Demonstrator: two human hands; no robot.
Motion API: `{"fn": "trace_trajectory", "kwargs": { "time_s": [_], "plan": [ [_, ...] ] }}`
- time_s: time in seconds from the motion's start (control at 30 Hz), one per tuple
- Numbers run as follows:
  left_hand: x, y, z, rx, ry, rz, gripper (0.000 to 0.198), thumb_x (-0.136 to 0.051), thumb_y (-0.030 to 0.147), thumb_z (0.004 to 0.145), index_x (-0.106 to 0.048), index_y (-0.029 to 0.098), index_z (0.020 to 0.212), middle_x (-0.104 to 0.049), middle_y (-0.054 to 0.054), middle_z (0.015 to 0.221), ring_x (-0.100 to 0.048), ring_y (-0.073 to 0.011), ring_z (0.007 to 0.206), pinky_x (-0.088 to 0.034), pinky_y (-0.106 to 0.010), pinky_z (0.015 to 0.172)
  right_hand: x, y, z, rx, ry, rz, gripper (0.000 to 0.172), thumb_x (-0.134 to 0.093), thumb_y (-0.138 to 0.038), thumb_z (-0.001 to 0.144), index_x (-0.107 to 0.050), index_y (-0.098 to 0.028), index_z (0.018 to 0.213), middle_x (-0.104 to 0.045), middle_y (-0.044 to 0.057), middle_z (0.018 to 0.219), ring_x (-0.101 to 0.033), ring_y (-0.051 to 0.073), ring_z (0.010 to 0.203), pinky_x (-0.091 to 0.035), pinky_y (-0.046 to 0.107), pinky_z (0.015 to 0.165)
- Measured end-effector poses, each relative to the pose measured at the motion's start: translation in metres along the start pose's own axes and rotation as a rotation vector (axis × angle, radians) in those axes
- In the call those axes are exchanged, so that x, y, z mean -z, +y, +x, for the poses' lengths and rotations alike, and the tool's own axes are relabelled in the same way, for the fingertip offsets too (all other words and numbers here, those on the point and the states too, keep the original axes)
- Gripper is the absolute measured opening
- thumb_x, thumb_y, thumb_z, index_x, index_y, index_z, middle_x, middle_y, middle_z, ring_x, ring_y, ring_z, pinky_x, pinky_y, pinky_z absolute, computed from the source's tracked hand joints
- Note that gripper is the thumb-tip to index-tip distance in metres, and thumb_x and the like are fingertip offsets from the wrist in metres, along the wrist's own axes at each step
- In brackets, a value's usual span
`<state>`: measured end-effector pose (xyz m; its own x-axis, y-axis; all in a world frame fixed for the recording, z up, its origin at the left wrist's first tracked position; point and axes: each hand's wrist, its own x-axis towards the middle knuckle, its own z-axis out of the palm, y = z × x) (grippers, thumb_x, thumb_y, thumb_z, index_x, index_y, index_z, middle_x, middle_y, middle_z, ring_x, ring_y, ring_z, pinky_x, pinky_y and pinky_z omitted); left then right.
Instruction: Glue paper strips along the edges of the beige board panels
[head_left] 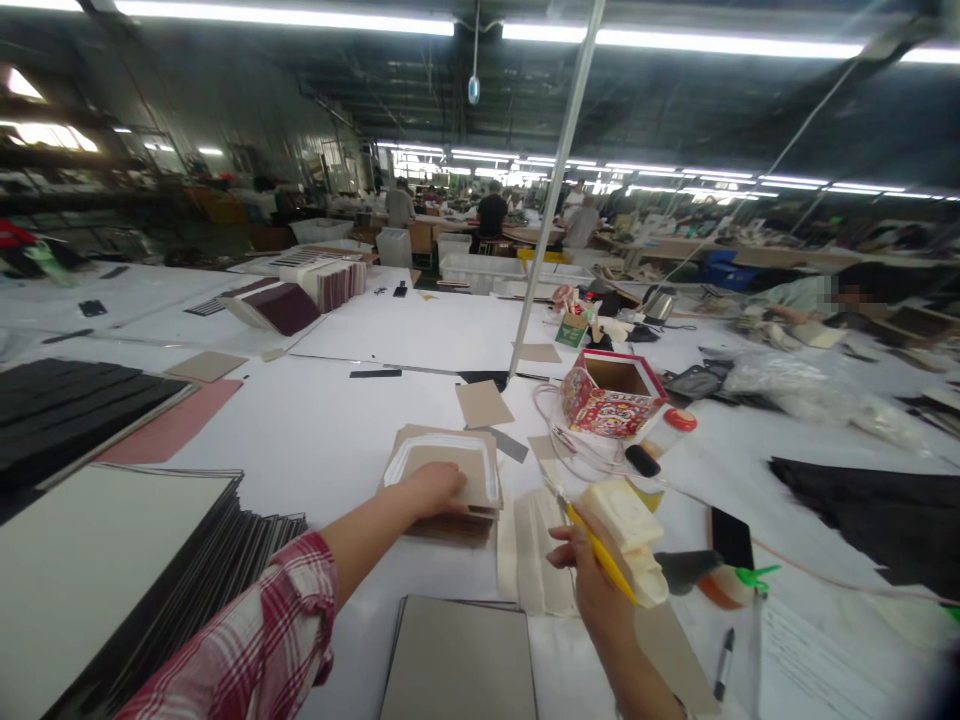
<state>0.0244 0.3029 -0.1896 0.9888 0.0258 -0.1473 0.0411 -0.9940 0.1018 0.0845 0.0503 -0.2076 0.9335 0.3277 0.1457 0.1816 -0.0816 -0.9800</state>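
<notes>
Touching cardboard stack (pixel 478 484) beneath: left hand (pixel 436 488), hold unclear. Right hand (pixel 598 592) curled around yellow tool (pixel 602 552).

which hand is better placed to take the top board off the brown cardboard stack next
Probably the left hand: it lies over the brown cardboard stack, while the right hand is off to the side, holding a yellow-handled tool.

Left grip (pixel 439 489) seemingly touches cardboard stack (pixel 482 480); right grip (pixel 598 588) holds yellow tool (pixel 601 553).
</notes>
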Motion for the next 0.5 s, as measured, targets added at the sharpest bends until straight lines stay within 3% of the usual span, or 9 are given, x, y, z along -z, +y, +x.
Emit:
{"fn": "trace_trajectory", "kwargs": {
  "time_s": [0.17, 0.27, 0.37, 0.5],
  "plan": [
    [-0.010, 0.021, -0.009, 0.047, 0.116, 0.060, 0.020, -0.040, 0.018, 0.078, -0.055, 0.013, 0.092, -0.059, -0.011, 0.087, -0.056, -0.0232, 0.082, -0.043, -0.032, 0.070, -0.042, 0.025, 0.009, 0.360, -0.226, -0.285, 0.026, -0.036, -0.033, 0.087, -0.049, -0.019, 0.104, -0.060, 0.006, 0.092, -0.058, 0.016, 0.080, -0.046, 0.032, 0.074],
    [-0.007, 0.027, -0.014, 0.130, 0.256, 0.076, 0.021, -0.041, 0.010, 0.073, -0.052, 0.014, 0.090, -0.057, -0.011, 0.089, -0.054, -0.0226, 0.084, -0.043, -0.033, 0.071, -0.069, 0.037, 0.020, 0.583, -0.258, -0.597, 0.019, -0.037, -0.021, 0.085, -0.053, -0.017, 0.095, -0.059, 0.006, 0.084, -0.053, 0.018, 0.081, -0.041, 0.031, 0.073],
    [0.020, 0.013, -0.031, 0.274, 0.579, 0.022, 0.012, -0.042, 0.011, 0.073, -0.051, 0.016, 0.079, -0.055, -0.008, 0.082, -0.053, -0.0199, 0.081, -0.044, -0.031, 0.073, -0.084, 0.042, 0.030, 0.654, -0.228, -0.832, 0.018, -0.041, -0.011, 0.080, -0.055, -0.016, 0.089, -0.055, 0.004, 0.071, -0.049, 0.017, 0.074, -0.035, 0.028, 0.068],
    [0.072, -0.013, -0.080, 0.503, 1.201, -0.298, 0.005, -0.050, 0.019, 0.073, -0.052, 0.016, 0.076, -0.055, -0.002, 0.076, -0.054, -0.0137, 0.071, -0.047, -0.027, 0.068, -0.090, 0.033, 0.034, 0.635, -0.205, -0.848, 0.013, -0.045, -0.013, 0.079, -0.055, -0.017, 0.085, -0.053, 0.003, 0.068, -0.049, 0.016, 0.071, -0.032, 0.027, 0.068]
  ]
}}
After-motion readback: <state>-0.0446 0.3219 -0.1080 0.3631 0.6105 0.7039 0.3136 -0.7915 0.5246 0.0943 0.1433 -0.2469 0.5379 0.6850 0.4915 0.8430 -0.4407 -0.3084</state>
